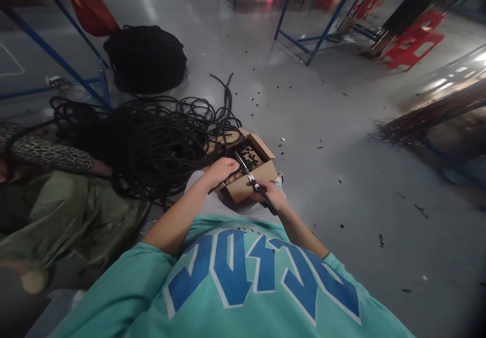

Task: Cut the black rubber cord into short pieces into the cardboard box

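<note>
My right hand (pixel 271 195) grips a pair of scissors (pixel 249 175) with black handles, the metal blades pointing up and left over an open cardboard box (pixel 245 185). Beside the blades, my left hand (pixel 224 170) is closed at the box's near left edge, its fingers round black tubing that they mostly hide. Small black cut pieces (pixel 248 153) lie inside the box. From its left side spreads a large tangled heap of black tubing (pixel 152 140), some strands reaching over the box rim.
On the left sits another person, with a patterned sleeve (pixel 49 153) next to the heap. Behind it stands a round black bundle (pixel 146 59). Blue-framed tables (pixel 304 39) and a red stool (pixel 415 42) are farther back. Black scraps dot the grey floor (pixel 334 135).
</note>
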`<state>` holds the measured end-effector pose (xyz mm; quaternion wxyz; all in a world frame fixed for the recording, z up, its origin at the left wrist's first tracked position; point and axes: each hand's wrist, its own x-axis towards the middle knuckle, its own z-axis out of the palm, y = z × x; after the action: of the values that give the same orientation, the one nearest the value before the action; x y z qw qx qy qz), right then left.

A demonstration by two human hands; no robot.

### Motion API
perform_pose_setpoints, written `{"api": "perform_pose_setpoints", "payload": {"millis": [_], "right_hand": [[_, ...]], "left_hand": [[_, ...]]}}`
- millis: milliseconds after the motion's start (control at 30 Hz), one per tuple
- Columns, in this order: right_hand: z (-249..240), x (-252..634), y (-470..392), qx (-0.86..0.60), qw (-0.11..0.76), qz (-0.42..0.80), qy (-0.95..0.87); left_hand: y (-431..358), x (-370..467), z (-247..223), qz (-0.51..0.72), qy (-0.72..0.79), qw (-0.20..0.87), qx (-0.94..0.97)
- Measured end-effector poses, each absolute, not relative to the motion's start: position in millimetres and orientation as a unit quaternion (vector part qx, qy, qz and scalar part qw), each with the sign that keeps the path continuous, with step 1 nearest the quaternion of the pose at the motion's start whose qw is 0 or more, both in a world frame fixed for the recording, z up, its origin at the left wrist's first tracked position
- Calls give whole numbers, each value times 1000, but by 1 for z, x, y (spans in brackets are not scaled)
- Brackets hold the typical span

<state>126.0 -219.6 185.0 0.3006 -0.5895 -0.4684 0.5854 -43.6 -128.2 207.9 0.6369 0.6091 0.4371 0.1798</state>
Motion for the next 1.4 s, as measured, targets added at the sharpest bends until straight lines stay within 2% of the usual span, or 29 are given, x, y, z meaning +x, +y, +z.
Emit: {"api": "perform_pose_setpoints", "payload": {"millis": [200, 367, 433, 700, 967, 1200, 1400], "right_hand": [[181, 122, -214, -608, 305, 591, -433], [183, 125, -208, -601, 296, 604, -432], [181, 128, -205, -583, 301, 609, -446], [178, 129, -194, -553, 308, 609, -478], [172, 128, -189, -591, 316, 590, -450], [166, 135, -183, -583, 300, 596, -464], [169, 138, -178, -576, 295, 583, -492]], "left_hand": [[-118, -41, 196, 171, 415, 683, 576], [-113, -39, 185, 204, 458, 583, 640], [-111, -39, 182, 199, 461, 573, 648], [-113, -38, 195, 178, 427, 709, 533], [-111, -29, 189, 208, 453, 723, 478], [-103, -26, 180, 202, 483, 623, 581], [-105, -25, 183, 203, 510, 390, 740]]}}
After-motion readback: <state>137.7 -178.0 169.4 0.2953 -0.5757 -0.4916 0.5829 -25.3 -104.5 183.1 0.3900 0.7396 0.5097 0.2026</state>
